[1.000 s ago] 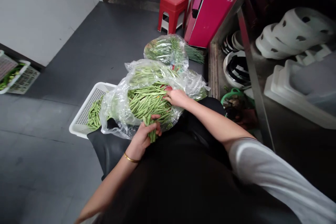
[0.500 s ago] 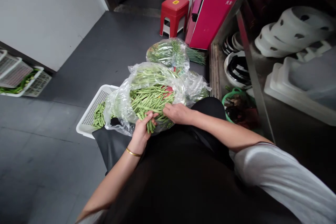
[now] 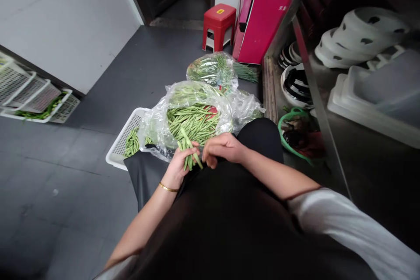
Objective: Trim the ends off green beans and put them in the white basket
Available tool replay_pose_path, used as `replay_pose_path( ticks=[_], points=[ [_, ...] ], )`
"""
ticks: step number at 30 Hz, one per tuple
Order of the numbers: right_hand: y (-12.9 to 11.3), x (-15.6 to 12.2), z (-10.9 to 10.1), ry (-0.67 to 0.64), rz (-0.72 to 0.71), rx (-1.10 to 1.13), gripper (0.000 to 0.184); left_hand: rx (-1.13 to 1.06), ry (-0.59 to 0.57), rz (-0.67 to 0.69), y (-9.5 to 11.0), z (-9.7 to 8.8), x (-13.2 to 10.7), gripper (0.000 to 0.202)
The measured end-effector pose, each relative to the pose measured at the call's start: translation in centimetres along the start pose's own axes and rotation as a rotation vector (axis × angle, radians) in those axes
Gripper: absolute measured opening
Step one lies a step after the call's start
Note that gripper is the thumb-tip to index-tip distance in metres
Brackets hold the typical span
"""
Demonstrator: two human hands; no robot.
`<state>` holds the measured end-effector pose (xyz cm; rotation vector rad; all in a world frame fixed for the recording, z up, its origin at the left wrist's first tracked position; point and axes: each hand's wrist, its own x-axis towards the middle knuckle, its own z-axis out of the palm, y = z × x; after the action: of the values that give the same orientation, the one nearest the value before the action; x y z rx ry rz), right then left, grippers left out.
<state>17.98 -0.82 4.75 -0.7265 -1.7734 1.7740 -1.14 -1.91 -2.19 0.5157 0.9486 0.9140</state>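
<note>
My left hand [image 3: 179, 167] is closed around a small bunch of green beans [image 3: 187, 153] held over my lap, a gold bangle on its wrist. My right hand [image 3: 222, 148] is curled beside it, fingertips pinching at the ends of that bunch. Just beyond both hands lies an opened clear plastic bag [image 3: 157, 127] heaped with long green beans [image 3: 193, 120], resting against my knees. A black apron [image 3: 210, 210] covers my lap.
A white slotted basket [image 3: 122, 153] with some beans sits on the grey floor left of the bag. A second bag of beans [image 3: 210, 68] lies farther off. A red stool [image 3: 219, 24], a pink cabinet [image 3: 262, 22], metal shelving with white dishes [image 3: 357, 37] and more baskets [image 3: 36, 100] stand around.
My right hand has drawn back from the top of the bean pile to meet my left hand. The left hand's bunch has lifted slightly out of the bag toward my lap.
</note>
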Motion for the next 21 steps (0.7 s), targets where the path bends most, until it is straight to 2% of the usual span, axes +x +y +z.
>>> replay_pose_path(
  ticks=[1,2,3,4,6,8,10,11,13,15,17,19,21],
  points=[
    [0.0,0.0,-0.7,-0.166,0.116,-0.002,0.039,0.019,-0.082,-0.033,0.1,-0.1,-0.3,0.023],
    [0.4,0.1,-1.5,-0.265,0.231,-0.017,0.039,0.040,-0.170,-0.065,0.2,-0.2,-0.6,0.020],
    [1.0,0.4,-2.2,-0.270,0.313,-0.021,0.041,0.065,-0.251,-0.099,0.2,-0.1,-0.9,0.018],
    [1.7,0.8,-2.7,-0.197,0.347,-0.005,0.043,0.093,-0.310,-0.136,0.3,0.0,-1.1,0.016],
    [2.8,1.7,-3.0,0.047,0.277,0.060,0.043,0.143,-0.349,-0.194,0.4,0.4,-1.3,0.014],
    [3.2,2.2,-2.0,0.259,0.143,0.055,0.038,0.114,-0.290,-0.203,0.6,0.7,-1.1,0.015],
    [2.8,2.1,-0.3,0.372,0.005,-0.103,0.030,-0.024,-0.151,-0.154,0.9,0.5,-0.5,0.017],
    [2.5,1.9,0.6,0.373,-0.074,-0.208,0.028,-0.105,-0.062,-0.126,1.1,0.2,-0.1,0.020],
    [2.2,1.3,2.0,0.260,-0.194,-0.379,0.024,-0.216,0.117,-0.088,1.5,-0.3,0.6,0.023],
    [2.7,1.1,2.5,0.155,-0.150,-0.397,0.022,-0.213,0.201,-0.073,1.5,-0.6,1.0,0.023],
    [3.8,1.4,2.4,0.131,0.047,-0.294,0.022,-0.144,0.141,-0.056,1.3,-0.4,0.9,0.022],
    [5.1,2.0,1.8,0.161,0.202,-0.229,0.022,-0.059,0.027,-0.045,0.9,0.0,0.5,0.024],
    [6.0,2.3,1.2,0.232,0.209,-0.342,0.023,0.023,-0.049,-0.073,0.7,0.3,0.1,0.026]
  ],
)
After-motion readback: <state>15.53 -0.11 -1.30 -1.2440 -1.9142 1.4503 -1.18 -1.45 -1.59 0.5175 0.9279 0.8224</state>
